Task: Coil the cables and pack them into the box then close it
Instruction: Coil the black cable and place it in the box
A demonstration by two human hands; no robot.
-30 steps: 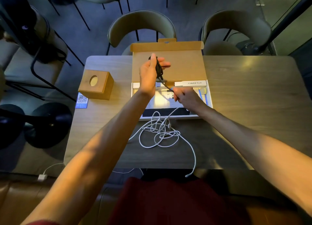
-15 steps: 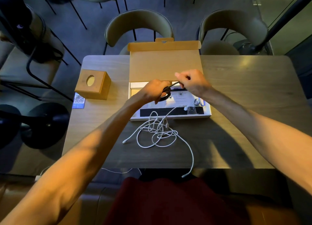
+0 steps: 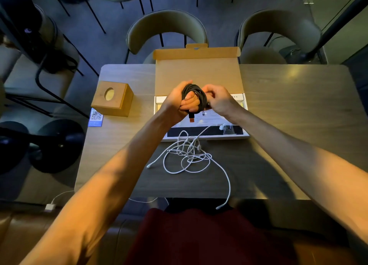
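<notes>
We've got the table (image 3: 288, 105) stretching out under both arms. On it is the box (image 3: 199, 71), sitting directly below the hands and a little beyond them. Its lid is thrown open away from us and its tray faces up. The tray's long side runs left to right, so packing looks like a straight drop down.

On our side of the hands, the white cable (image 3: 187, 155) lies in a loose tangle on the table just short of the tray, uncoiled, with one end trailing over the near edge.

Up in the air, the black cable (image 3: 196, 91) is a tight coil wound round the left hand (image 3: 179, 103), fingers curled through the loops and gripping them. The right hand (image 3: 221, 99) comes in at the coil's right side, fingers curled and pinching the outer turns. We reckon it's holding the loose tail, but those fingertips are tucked behind the coil.

An orange plug (image 3: 191, 117) dangles below the left hand. Much of the tray's contents is hidden beneath the hands.
</notes>
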